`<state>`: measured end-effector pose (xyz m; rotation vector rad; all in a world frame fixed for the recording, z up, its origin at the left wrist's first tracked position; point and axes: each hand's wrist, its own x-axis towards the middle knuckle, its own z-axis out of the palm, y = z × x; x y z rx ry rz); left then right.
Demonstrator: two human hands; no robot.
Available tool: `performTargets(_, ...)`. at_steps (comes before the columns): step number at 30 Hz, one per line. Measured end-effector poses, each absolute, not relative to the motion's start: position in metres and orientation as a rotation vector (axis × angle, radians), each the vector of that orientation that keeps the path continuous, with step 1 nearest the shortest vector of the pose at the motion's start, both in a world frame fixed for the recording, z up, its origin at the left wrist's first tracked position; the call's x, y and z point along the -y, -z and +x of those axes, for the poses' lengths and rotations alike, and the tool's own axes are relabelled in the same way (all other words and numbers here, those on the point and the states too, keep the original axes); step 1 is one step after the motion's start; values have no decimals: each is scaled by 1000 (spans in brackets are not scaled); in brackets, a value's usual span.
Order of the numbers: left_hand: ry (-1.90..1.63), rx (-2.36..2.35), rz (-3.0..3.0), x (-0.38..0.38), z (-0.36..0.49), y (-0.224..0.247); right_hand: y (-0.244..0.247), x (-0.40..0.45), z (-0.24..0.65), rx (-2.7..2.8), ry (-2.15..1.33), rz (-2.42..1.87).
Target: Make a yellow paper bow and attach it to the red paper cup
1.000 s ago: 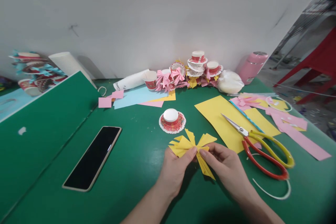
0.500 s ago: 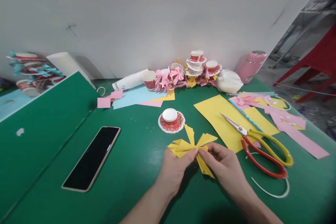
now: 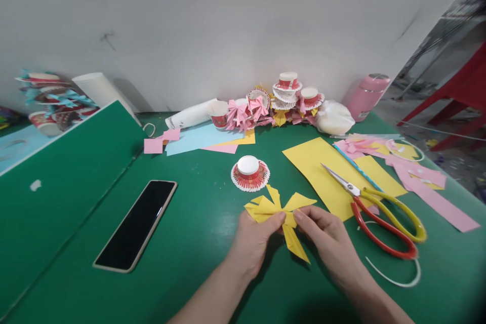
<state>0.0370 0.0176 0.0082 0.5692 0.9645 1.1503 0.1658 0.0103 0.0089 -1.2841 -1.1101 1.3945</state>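
Yellow paper bow [image 3: 283,210] held above green worktop [image 3: 190,223], near its front edge. Left hand [image 3: 254,240] pinches bow near center; right hand [image 3: 326,233] pinches its right side. Just beyond: small red-and-white paper-cup hat [image 3: 249,174]. Right: scissors [image 3: 353,191], slightly open, over yellow sheets [image 3: 309,159]. Left: smartphone [image 3: 134,226], flat. Back: pink bottle [image 3: 368,97], upright.

From my remote station I see the left hand [image 3: 253,237] and right hand [image 3: 327,230] bare, fingers slender, both visible forearms [image 3: 214,291] uncovered and narrowing toward the wrists [image 3: 243,266].
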Motion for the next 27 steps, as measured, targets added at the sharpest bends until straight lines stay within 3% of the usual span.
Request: performTargets(27,-1121,-948,565,-19,37,-11,-1,-11,167,939,-1523,-1232)
